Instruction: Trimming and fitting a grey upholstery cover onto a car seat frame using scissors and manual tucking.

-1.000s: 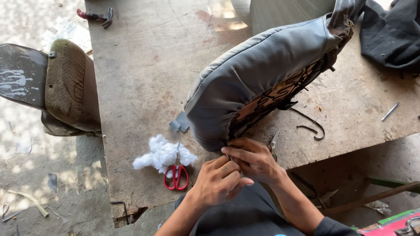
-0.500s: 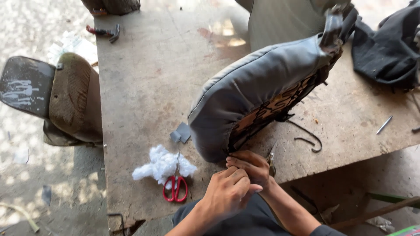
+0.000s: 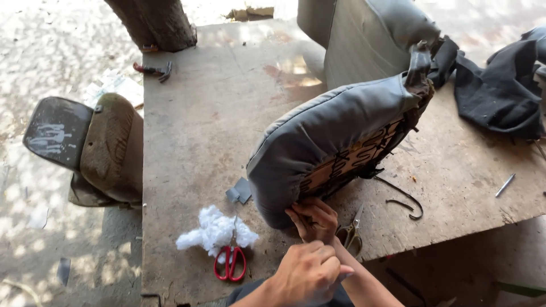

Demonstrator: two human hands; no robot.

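A grey padded seat cushion (image 3: 335, 136) with its patterned orange-and-black underside turned toward the person lies tilted on the bare wooden workbench (image 3: 199, 131), its long axis running from the near rounded end up and away to the far right end, where the cover is ragged. At the cushion's near lower edge, the right hand (image 3: 313, 219) pinches the grey cover's hem, fingers curled onto it. The left hand (image 3: 307, 276) is a closed fist just below the right hand, clear of the cushion; what it grips cannot be made out. Left of the cushion's near end lie a tuft of white stuffing (image 3: 213, 230) and red-handled scissors (image 3: 230, 261). Metal pliers (image 3: 352, 230) lie just right of the hands.
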